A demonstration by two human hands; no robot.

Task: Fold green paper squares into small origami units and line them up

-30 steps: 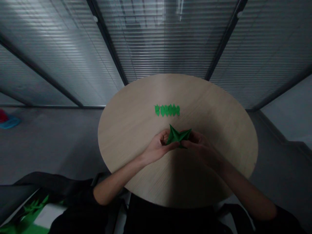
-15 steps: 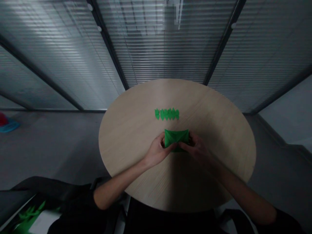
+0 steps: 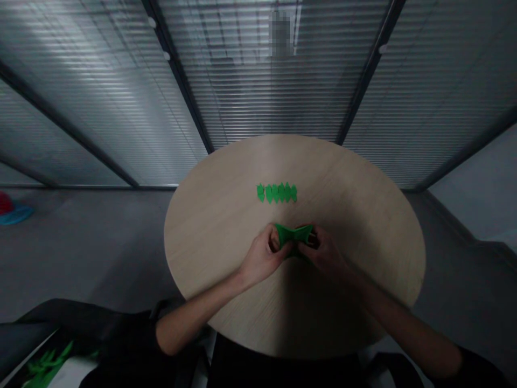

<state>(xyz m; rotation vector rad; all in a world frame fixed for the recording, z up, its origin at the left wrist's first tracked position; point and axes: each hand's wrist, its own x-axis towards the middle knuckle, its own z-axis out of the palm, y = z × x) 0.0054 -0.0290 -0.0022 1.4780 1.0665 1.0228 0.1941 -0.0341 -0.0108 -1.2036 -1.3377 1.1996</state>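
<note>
Between my two hands is a folded sheet of green paper point(image 3: 293, 235), bent so that its two upper corners stick up and its middle dips. My left hand point(image 3: 264, 253) pinches its left side, the thumb reaching to the centre of the lower edge. On the right side, my right hand point(image 3: 324, 249) grips it the same way, with fingers behind and thumb in front. Both thumbs nearly meet. Beyond the paper, a row of several small green folded paper pieces point(image 3: 277, 193) lies on the round wooden table point(image 3: 210, 215).
Window blinds point(image 3: 266, 97) and dark frames stand behind the table. At lower left, a container holds green pieces point(image 3: 48, 364) and a white item point(image 3: 72, 372). A red and blue object point(image 3: 15, 211) rests on the floor at far left. A shadow covers the table's near right.
The green paper was spread flatter, showing a wide face with creases. Now my hands have bent it, so it looks narrower and its middle is squeezed in. The row of pieces stays put.
</note>
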